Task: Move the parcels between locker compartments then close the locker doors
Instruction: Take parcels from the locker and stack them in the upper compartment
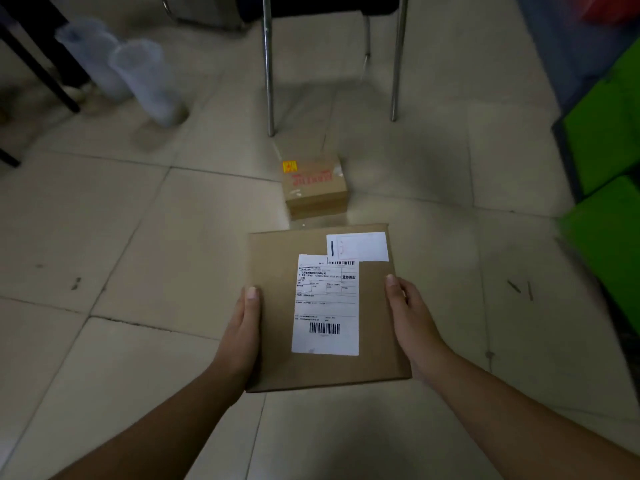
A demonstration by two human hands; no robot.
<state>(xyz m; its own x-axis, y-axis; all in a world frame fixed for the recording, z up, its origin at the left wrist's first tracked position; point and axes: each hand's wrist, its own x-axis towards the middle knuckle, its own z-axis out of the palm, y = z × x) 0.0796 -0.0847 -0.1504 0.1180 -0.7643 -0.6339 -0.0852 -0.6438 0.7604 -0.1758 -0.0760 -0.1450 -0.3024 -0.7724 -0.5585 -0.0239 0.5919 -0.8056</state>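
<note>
I log left hand (242,327) and right hand (412,323) each clamped on a side edge of the flat parcel (377,317), label up, above the floor (138,237) | small box (315,188) on floor beyond, near chair legs (268,81).

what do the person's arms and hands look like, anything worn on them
Nothing worn shows. The left hand and right hand are bare, no gloves or visible rings; both forearms are uncovered to the frame edge, no sleeves, watch or bracelet. Thumbnails look short, unpainted.
</note>
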